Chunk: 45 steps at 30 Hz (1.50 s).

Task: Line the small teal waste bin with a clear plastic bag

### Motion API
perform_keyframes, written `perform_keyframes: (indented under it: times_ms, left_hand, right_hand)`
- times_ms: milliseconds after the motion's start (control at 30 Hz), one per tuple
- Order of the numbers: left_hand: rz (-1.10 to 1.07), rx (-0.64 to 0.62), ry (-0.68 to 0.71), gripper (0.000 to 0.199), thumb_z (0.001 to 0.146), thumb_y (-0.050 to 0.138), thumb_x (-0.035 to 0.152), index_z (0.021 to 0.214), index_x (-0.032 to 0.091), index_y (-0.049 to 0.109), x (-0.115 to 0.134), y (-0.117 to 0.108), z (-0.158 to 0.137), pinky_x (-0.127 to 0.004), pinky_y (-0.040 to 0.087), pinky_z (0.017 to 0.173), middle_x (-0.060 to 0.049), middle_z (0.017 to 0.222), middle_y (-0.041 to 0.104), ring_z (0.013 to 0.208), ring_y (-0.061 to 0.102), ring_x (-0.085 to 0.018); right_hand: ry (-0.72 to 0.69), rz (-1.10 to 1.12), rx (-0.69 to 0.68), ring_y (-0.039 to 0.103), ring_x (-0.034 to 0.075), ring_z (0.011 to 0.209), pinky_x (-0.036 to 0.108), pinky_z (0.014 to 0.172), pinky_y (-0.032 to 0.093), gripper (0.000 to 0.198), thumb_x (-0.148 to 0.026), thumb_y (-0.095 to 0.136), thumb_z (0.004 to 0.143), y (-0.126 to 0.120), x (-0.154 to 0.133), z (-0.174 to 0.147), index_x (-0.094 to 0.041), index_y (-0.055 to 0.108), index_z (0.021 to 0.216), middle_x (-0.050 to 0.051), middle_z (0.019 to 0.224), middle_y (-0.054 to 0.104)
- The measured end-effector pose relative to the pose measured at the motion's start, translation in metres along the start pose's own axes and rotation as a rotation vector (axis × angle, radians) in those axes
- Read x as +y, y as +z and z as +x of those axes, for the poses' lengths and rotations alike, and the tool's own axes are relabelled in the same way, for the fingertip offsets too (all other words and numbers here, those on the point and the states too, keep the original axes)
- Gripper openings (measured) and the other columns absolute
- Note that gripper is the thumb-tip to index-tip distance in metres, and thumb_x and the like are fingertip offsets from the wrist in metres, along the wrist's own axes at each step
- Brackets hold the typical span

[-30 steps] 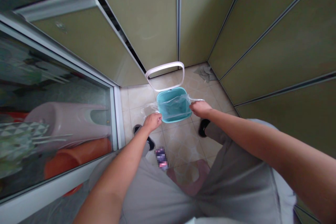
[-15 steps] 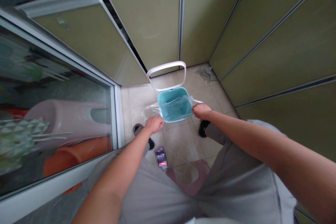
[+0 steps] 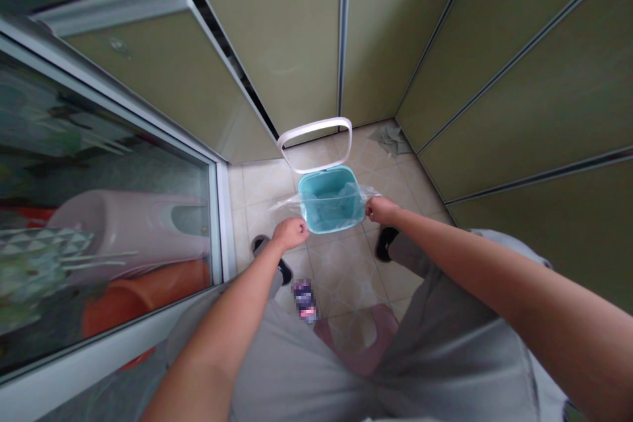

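A turquoise trash bin (image 3: 330, 175) stands on the tiled floor between my feet. Its white rim ring (image 3: 316, 125) is tilted up at the far side. A clear plastic bag (image 3: 326, 206) is stretched across the bin's mouth, partly down inside it and spreading out past both sides. My left hand (image 3: 291, 235) is closed on the bag at the near left corner of the bin. On the right side, my right hand (image 3: 382, 210) grips the bag's edge in a closed fist.
Cabinet doors (image 3: 277, 39) rise behind the bin and along the right. A glass door (image 3: 123, 231) is on the left, with a pink container and an orange one behind it. A grey cloth (image 3: 390, 140) lies in the far corner. A pink stool (image 3: 363, 349) is beneath me.
The bag's near part has sunk lower along the bin's front, and its upper edge is pulled straighter across the mouth. Both hands stay at about the same places, still closed.
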<state>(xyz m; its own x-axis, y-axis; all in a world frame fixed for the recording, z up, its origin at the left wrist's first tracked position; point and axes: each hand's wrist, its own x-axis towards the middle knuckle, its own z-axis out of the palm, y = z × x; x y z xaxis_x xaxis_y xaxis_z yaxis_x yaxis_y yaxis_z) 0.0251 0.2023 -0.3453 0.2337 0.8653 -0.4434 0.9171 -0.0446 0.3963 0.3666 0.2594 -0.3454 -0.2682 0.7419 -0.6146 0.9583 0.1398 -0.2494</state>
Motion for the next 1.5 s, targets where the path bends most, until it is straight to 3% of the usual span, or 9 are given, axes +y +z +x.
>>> perform_keyframes:
  times_ms: [133,233,300,400,567,700,833,1067,1500]
  left_hand:
    - [-0.225,0.166,-0.140,0.014,0.084,0.058,0.030,0.075,0.021,0.064,-0.002,-0.008,0.010,-0.024,0.039,0.062,0.002,0.068,0.064,0.065,0.059,-0.014]
    - [-0.203,0.367,-0.184,0.009,0.088,0.059,0.031,0.088,0.022,0.061,0.001,-0.020,0.014,-0.023,0.038,0.062,0.004,0.069,0.061,0.065,0.057,-0.014]
    - [-0.139,0.416,-0.189,0.017,0.091,0.060,0.032,0.106,0.023,0.060,0.004,-0.030,0.015,-0.023,0.038,0.063,0.004,0.071,0.063,0.065,0.057,-0.014]
    - [-0.041,0.380,-0.186,0.034,0.095,0.059,0.033,0.128,0.026,0.057,0.010,-0.042,0.018,-0.025,0.039,0.066,0.001,0.079,0.070,0.071,0.064,-0.017]
    - [0.115,0.261,-0.222,0.028,0.097,0.057,0.039,0.119,0.030,0.071,0.014,-0.052,0.030,-0.029,0.044,0.072,-0.006,0.100,0.077,0.089,0.069,-0.023]
    - [0.169,0.208,-0.166,0.030,0.094,0.061,0.035,0.122,0.030,0.072,0.006,-0.054,0.040,-0.029,0.045,0.074,-0.005,0.105,0.076,0.094,0.069,-0.023]
    - [0.150,0.246,-0.155,0.025,0.099,0.053,0.036,0.108,0.029,0.075,-0.007,-0.054,0.048,-0.026,0.045,0.073,-0.004,0.110,0.074,0.095,0.067,-0.020]
    - [0.051,0.257,-0.180,0.022,0.098,0.051,0.029,0.097,0.024,0.073,-0.019,-0.049,0.081,-0.026,0.046,0.075,-0.005,0.107,0.071,0.095,0.065,-0.018]
    - [-0.374,0.354,-0.359,0.016,0.090,0.057,0.025,0.091,0.020,0.072,-0.052,-0.035,0.151,-0.024,0.048,0.075,-0.002,0.089,0.075,0.083,0.067,-0.016]
  right_hand:
    - [0.046,0.092,0.038,0.071,0.023,0.097,0.026,0.080,0.051,0.021,-0.014,0.066,0.081,-0.013,0.001,0.006,-0.020,0.081,0.094,0.007,0.101,0.078]
    - [0.130,0.109,0.143,0.072,0.024,0.093,0.026,0.074,0.050,0.022,-0.023,0.058,0.089,-0.027,-0.005,0.005,-0.018,0.079,0.089,0.010,0.096,0.078]
    - [0.154,0.101,0.229,0.072,0.025,0.091,0.027,0.072,0.049,0.024,-0.030,0.057,0.091,-0.035,-0.012,0.000,-0.019,0.078,0.091,0.011,0.096,0.078]
    - [0.132,0.081,0.334,0.072,0.026,0.089,0.028,0.074,0.049,0.031,-0.040,0.056,0.095,-0.044,-0.024,-0.008,-0.021,0.073,0.112,0.012,0.099,0.078]
    - [0.033,0.030,0.350,0.073,0.027,0.092,0.032,0.079,0.050,0.048,-0.044,0.050,0.101,-0.044,-0.032,-0.005,-0.026,0.051,0.145,0.013,0.107,0.077]
    - [0.074,0.034,0.313,0.073,0.028,0.098,0.032,0.079,0.050,0.042,-0.044,0.045,0.104,-0.036,-0.021,0.012,-0.025,0.061,0.138,0.016,0.112,0.076]
    - [0.114,0.059,0.291,0.073,0.027,0.097,0.031,0.078,0.049,0.042,-0.045,0.040,0.106,-0.031,-0.010,0.026,-0.023,0.073,0.120,0.016,0.111,0.077]
    - [0.167,0.137,0.318,0.072,0.026,0.096,0.029,0.074,0.047,0.038,-0.041,0.045,0.103,-0.039,-0.008,0.047,-0.023,0.075,0.114,0.014,0.110,0.077]
    - [0.196,0.384,0.410,0.069,0.021,0.095,0.025,0.071,0.044,0.034,-0.041,0.053,0.098,-0.049,0.006,0.112,-0.021,0.078,0.111,0.008,0.108,0.079]
